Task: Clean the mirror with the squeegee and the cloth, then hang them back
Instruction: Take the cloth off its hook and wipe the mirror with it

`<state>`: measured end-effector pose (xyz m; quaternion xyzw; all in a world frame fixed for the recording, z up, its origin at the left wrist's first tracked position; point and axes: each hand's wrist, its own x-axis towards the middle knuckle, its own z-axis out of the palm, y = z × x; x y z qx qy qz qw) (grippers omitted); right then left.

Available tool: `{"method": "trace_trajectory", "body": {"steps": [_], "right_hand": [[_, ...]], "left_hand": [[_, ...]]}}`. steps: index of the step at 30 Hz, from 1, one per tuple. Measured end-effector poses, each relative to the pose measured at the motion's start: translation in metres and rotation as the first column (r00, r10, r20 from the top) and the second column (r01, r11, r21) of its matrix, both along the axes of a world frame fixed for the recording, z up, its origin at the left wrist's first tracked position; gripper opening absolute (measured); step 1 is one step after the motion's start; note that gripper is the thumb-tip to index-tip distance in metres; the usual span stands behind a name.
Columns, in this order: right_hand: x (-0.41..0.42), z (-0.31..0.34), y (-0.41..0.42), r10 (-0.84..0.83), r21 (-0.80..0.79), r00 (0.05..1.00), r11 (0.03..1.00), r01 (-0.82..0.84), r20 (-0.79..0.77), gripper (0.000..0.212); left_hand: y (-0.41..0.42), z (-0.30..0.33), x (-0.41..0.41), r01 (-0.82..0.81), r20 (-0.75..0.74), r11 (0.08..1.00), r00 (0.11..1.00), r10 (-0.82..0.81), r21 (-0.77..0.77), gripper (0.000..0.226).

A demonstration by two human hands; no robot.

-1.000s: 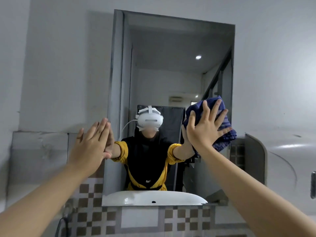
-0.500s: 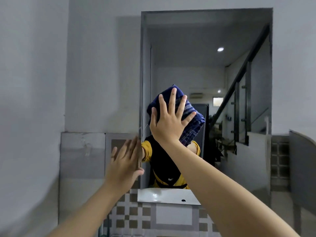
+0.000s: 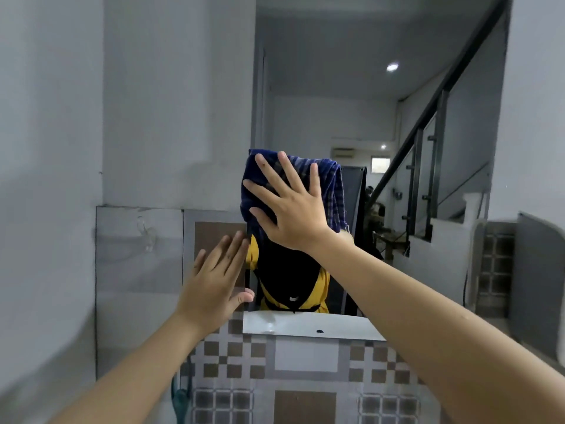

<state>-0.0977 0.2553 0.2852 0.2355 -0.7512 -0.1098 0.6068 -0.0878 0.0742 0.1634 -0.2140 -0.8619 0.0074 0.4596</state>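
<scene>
Right hand [image 3: 292, 214] lies flat with its fingers spread wide, palm pressing a dark blue cloth [image 3: 331, 191] against the mirror [image 3: 351, 117]. It does not clench the cloth; it only pins it to the glass under an open palm. The cloth is a bunched towel, navy with paler thin stripes showing on its right part, and it sits on the lower left area of the mirror, close to the mirror's left edge. Its folds hang down, so its long axis runs roughly up and down, with a loose end trailing below the hand on the right. How much of the blue shape is cloth and how much is its reflection is hard to tell at this blur.

Left hand [image 3: 214, 283] is lower and further left, open with the fingers held together and straight, its palm set against the tiled wall [image 3: 140, 270] just beside the mirror's lower left edge; it holds nothing. The thumb reaches towards the glass.

In the mirror a person in a black and yellow top [image 3: 290, 280] is reflected beneath the cloth, along with a stair railing [image 3: 434, 105] on the right and a ceiling light [image 3: 392, 67]. Below the mirror, a white sink [image 3: 305, 325] shows above brown checked tiles [image 3: 232, 359].
</scene>
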Motion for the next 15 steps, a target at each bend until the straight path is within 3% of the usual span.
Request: {"method": "trace_trajectory", "body": {"steps": [6, 10, 15], "right_hand": [[0.010, -0.006, 0.063, -0.096, 0.015, 0.995, 0.995, 0.096, -0.005, 0.048], [0.018, -0.011, 0.113, -0.144, -0.039, 0.990, 0.989, 0.144, 0.006, 0.049], [0.024, -0.022, 0.173, -0.182, -0.173, 0.983, 0.968, 0.183, 0.020, 0.050]], "left_hand": [[0.004, 0.000, 0.003, -0.010, 0.011, 1.000, 1.000, 0.010, 0.010, 0.090], [0.007, 0.000, 0.007, -0.022, 0.015, 0.999, 1.000, 0.022, 0.024, 0.103], [0.007, 0.000, 0.007, -0.032, 0.024, 0.999, 0.999, 0.032, 0.011, 0.103]]}}
